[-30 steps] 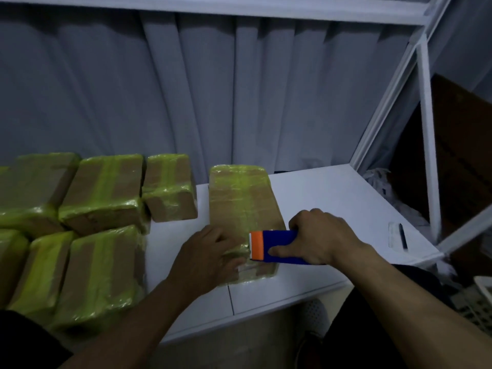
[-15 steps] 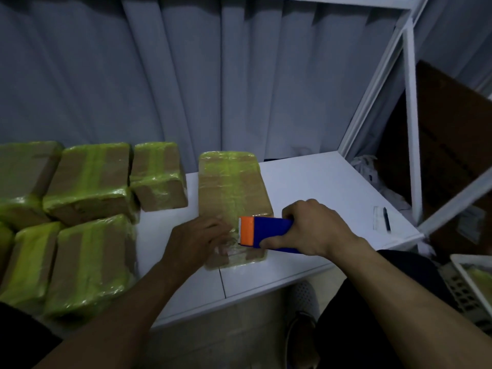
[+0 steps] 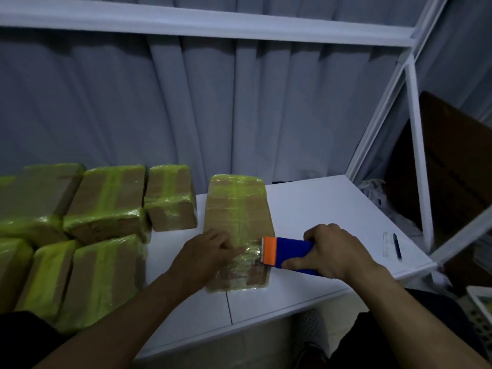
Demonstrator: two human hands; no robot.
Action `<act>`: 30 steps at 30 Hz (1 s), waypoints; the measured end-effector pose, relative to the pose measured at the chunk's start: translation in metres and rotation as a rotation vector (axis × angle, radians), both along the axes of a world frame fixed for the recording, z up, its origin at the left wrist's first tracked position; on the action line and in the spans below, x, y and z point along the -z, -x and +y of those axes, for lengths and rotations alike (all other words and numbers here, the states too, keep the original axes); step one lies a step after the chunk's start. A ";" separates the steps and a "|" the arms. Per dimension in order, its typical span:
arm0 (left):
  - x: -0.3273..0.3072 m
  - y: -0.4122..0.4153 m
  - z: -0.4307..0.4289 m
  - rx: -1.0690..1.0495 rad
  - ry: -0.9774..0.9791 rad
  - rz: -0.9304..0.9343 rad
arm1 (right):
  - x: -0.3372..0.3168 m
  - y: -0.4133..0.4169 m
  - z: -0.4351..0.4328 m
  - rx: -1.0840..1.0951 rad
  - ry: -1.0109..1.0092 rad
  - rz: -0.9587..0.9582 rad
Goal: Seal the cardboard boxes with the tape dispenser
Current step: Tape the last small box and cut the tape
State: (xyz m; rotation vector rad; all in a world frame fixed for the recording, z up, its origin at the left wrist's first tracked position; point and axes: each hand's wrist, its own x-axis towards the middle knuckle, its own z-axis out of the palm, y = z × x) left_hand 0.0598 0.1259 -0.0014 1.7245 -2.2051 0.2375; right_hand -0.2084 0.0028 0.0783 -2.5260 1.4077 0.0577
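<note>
A long flat cardboard box point(image 3: 237, 209) wrapped in yellow-green tape lies lengthwise on the white table point(image 3: 314, 206). My left hand point(image 3: 205, 251) lies flat on the near part of the box, its fingers pressing a strip of clear tape down. My right hand point(image 3: 335, 251) grips a blue tape dispenser point(image 3: 290, 253) by its body. The dispenser's orange cutter end sits at the box's right edge, and the tape runs from it across the box top.
Several taped boxes point(image 3: 106, 206) are packed together on the left of the table. A small clear item with a dark pen point(image 3: 394, 245) lies near the table's right edge. A white shelf frame point(image 3: 418, 161) rises at the right. A grey curtain hangs behind.
The dispenser has drawn a little to the right, to the box's edge. My left fingers have slid further onto the tape. The view has tilted.
</note>
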 end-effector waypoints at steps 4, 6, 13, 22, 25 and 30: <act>-0.003 0.004 -0.008 -0.043 0.033 0.048 | 0.000 -0.005 -0.003 -0.009 -0.009 0.025; -0.003 0.016 -0.016 -0.069 0.049 0.113 | 0.001 -0.006 -0.005 -0.006 -0.019 0.031; 0.010 0.015 -0.034 0.043 0.110 0.038 | 0.007 -0.003 -0.004 0.002 -0.025 0.004; -0.003 0.010 -0.029 -0.011 0.034 0.128 | 0.001 0.011 -0.001 0.013 -0.119 -0.126; -0.003 0.005 -0.026 0.009 -0.011 0.159 | -0.002 0.022 -0.002 0.022 -0.143 -0.143; 0.003 0.012 -0.028 0.042 -0.173 0.338 | 0.005 0.015 -0.002 0.013 -0.106 -0.062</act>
